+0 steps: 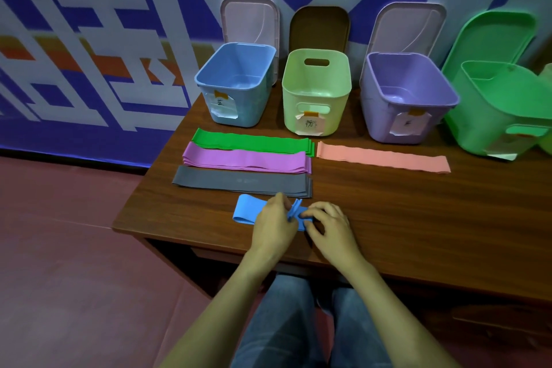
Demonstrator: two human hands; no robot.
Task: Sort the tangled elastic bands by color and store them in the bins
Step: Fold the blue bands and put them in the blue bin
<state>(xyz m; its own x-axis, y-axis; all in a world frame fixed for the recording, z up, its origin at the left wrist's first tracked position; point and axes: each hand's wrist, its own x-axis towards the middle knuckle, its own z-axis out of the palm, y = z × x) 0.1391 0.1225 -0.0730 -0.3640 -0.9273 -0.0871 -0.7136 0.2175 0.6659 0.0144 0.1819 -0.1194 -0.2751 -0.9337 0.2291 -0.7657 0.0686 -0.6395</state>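
Note:
Blue elastic bands (247,210) lie near the table's front edge, bunched in the middle where both hands pinch them. My left hand (273,222) grips the fold from the left, my right hand (327,222) from the right. Behind them lie flat stacks: grey bands (239,181), purple bands (245,160), green bands (254,142) and pink bands (383,157). Along the back stand a blue bin (209,81), a pale green bin (316,92), a purple bin (370,92) and a green bin (484,116), all open with paper labels.
The brown wooden table (418,218) ends at its left edge near the blue bin. Bin lids (251,21) lean against the blue and white patterned wall behind the bins. My knees in jeans (286,323) are under the table's front edge.

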